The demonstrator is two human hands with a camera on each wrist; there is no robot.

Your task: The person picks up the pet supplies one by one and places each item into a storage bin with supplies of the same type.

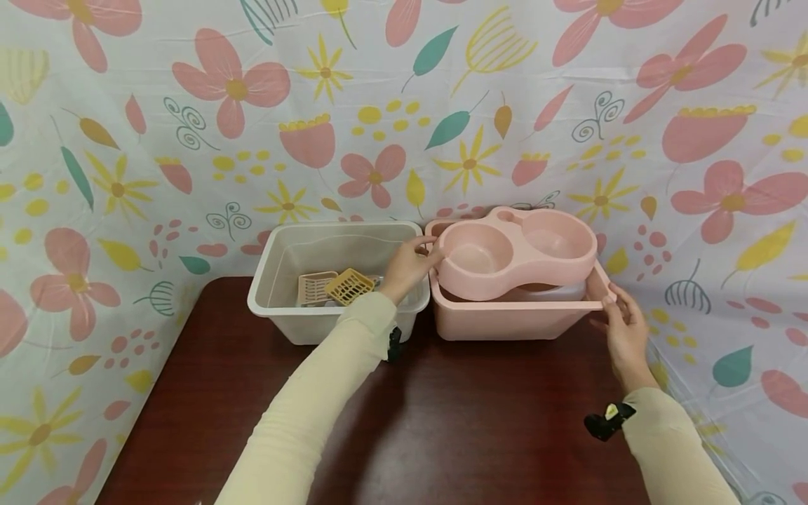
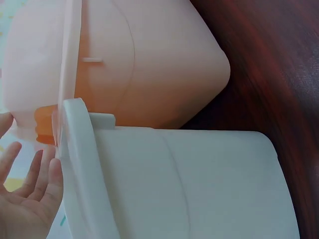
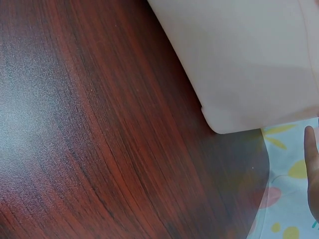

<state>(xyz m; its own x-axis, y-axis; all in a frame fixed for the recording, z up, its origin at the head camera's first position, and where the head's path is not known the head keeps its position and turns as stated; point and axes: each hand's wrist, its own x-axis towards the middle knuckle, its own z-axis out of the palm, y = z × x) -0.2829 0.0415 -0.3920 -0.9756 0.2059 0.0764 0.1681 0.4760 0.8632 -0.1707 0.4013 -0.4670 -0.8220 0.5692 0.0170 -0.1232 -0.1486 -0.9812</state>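
A pink double pet bowl [image 1: 499, 280] sits tilted across the top of a pink litter box [image 1: 505, 324]. My left hand [image 1: 409, 269] is at the bowl's left edge, fingertips by its rim; in the left wrist view its fingers [image 2: 37, 186] are spread and fairly straight. At the pink litter box's front right corner, my right hand [image 1: 626, 335] holds the rim, fingers on top and thumb below it. Only one digit of that hand shows in the right wrist view, beside the box wall [image 3: 249, 64].
A whitish-grey litter box [image 1: 328, 235] stands close on the left, holding a tan litter scoop [image 1: 313, 287] and a yellow litter scoop [image 1: 350, 287]. Both boxes stand on a dark red wooden table [image 1: 480, 421], against a flower-patterned cloth [image 1: 391, 91].
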